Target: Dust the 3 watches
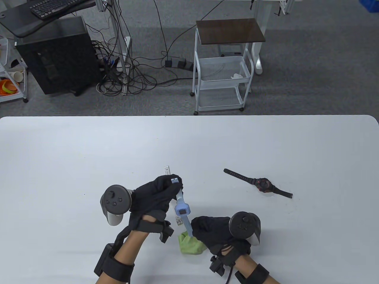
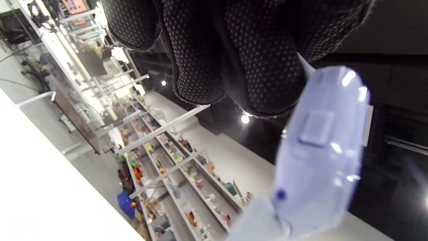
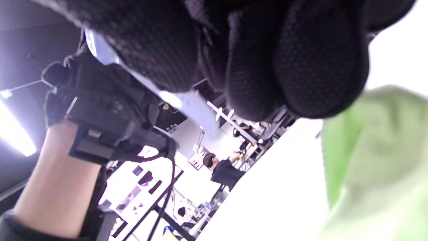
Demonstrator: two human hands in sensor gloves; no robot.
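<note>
Near the tabletop's front edge, the left hand [image 1: 160,192] is pinching one strap end of the light blue watch [image 1: 181,208], lifted clear. The right hand [image 1: 214,230] is gripping the other strap end and, seemingly, the green cloth [image 1: 191,244]. The watch looks light, its straps bendy; holding both ends steadies it.

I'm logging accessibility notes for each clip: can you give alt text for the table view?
Over a white table, the gloved left hand holds up a pale blue plastic wristwatch by its strap, while the gloved right hand grips the strap's lower end with a crumpled green cloth. A black and red watch lies flat to the right.
</note>
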